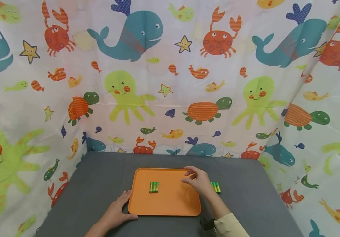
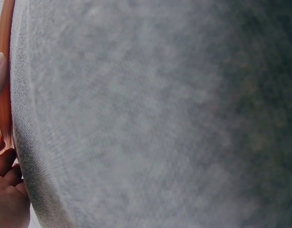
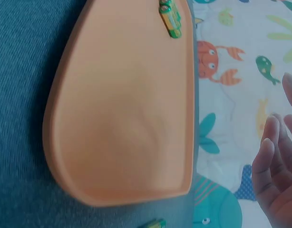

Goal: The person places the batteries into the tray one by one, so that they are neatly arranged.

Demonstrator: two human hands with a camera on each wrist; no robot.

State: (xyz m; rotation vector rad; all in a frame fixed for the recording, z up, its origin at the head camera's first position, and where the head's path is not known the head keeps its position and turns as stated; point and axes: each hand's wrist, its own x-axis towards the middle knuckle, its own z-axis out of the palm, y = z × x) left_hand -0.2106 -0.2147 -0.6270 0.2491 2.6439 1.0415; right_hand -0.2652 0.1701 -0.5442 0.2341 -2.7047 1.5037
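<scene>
An orange tray lies on the grey tabletop. A row of green and yellow batteries sits side by side in its left half; the right wrist view shows some of these batteries near the top. My left hand rests at the tray's left edge, with the fingers along the side and the thumb near the front corner. Over the tray's right edge hovers my right hand, fingers loosely bent and nothing between them. Just right of the tray lie several more batteries, partly hidden behind that hand.
The grey tabletop extends around the tray. A curtain printed with sea animals stands behind and on both sides. A dark object shows near the right sleeve; its kind is unclear.
</scene>
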